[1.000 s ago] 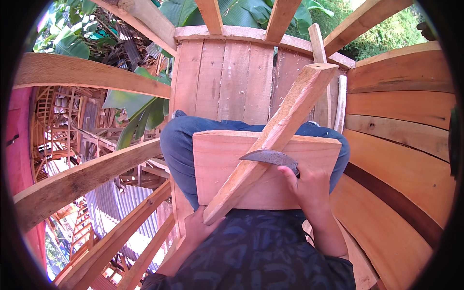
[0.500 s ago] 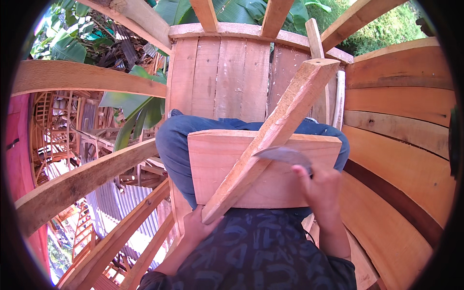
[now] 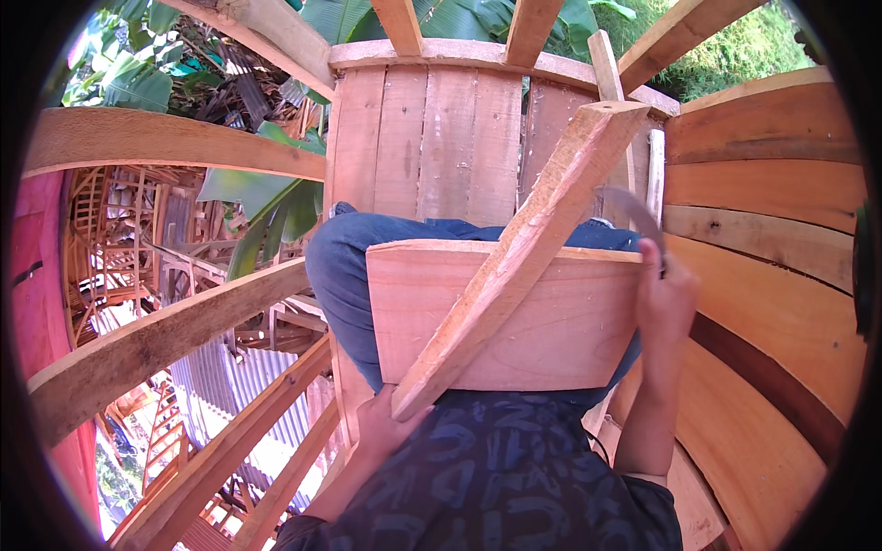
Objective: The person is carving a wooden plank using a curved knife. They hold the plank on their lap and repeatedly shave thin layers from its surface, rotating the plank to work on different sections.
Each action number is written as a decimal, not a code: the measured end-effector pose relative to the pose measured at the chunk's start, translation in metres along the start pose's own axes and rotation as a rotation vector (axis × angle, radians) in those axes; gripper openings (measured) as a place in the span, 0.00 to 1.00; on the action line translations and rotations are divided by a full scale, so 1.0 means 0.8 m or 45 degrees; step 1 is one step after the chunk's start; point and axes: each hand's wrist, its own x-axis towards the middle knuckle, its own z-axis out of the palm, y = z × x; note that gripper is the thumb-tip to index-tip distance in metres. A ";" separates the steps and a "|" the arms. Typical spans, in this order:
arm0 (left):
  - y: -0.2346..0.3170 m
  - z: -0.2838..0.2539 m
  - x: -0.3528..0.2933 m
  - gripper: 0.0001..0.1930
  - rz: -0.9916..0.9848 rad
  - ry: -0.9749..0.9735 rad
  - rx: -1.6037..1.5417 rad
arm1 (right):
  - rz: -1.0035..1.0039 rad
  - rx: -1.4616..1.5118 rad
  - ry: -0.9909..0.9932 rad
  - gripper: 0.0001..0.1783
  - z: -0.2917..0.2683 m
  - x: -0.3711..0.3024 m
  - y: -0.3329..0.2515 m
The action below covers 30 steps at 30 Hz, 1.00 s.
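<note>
A long squared wooden beam slants from my lap up to the far right, its upper face rough with pale cut marks. It lies across a wide flat board resting on my thighs. My left hand is closed around the beam's near end, with some fingers hidden beneath it. My right hand grips a knife with a curved, sickle-like blade. The blade is blurred, raised to the right of the beam and apart from it. The knife's handle is hidden in my fist.
I sit on a plank floor with a raised edge strip at the far side. A plank wall rises close on the right. Open wooden rails run along the left, with corrugated roofing below. Banana leaves hang beyond.
My right hand has swung the curved knife up and right, away from the beam's cut face. My left hand keeps its hold, and the beam rests in the same position on the board.
</note>
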 end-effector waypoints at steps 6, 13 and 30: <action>0.007 -0.002 0.004 0.29 -0.002 -0.021 0.007 | -0.015 0.103 -0.100 0.29 -0.058 -0.005 -0.011; 0.014 -0.006 0.005 0.29 -0.016 -0.018 -0.006 | -0.410 0.000 -0.451 0.30 0.006 -0.066 -0.072; 0.016 -0.005 0.008 0.29 -0.004 -0.016 -0.078 | -0.139 0.010 -0.151 0.33 -0.039 -0.018 -0.036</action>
